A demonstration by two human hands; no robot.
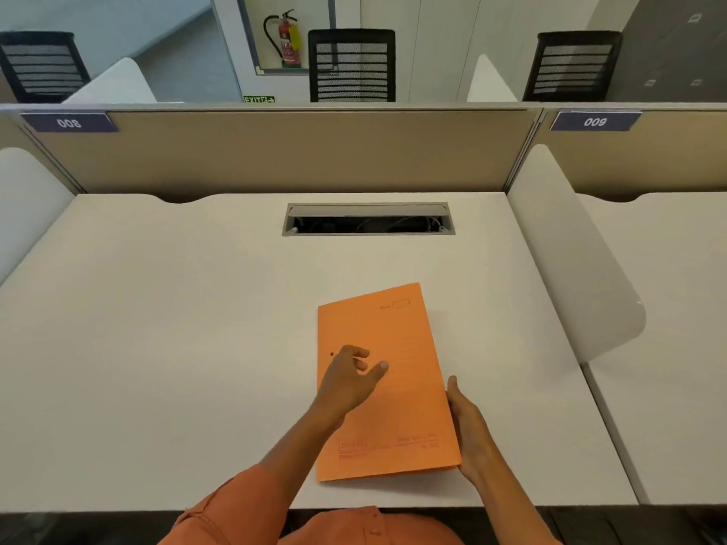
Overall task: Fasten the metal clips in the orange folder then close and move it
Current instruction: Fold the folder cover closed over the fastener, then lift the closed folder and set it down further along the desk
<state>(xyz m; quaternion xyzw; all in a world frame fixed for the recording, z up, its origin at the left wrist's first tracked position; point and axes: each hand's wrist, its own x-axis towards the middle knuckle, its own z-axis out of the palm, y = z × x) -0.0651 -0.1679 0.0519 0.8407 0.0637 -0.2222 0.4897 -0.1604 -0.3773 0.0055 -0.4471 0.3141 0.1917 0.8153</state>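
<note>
The orange folder [397, 371] lies closed on the white desk [157, 348], its spine to the left and its long side running away from me. Its cover shows faint red print and a small dark hole near the left edge. The metal clips are hidden inside. My left hand [350, 381] hovers over the left half of the cover, fingers loosely curled and apart, holding nothing. My right hand [468, 430] grips the folder's right edge near the lower corner, which looks slightly raised off the desk.
A cable slot with a grey flap [368, 220] is set into the desk's far middle. A beige partition [295, 151] closes the back. White curved dividers stand at the left [23, 198] and right [570, 261].
</note>
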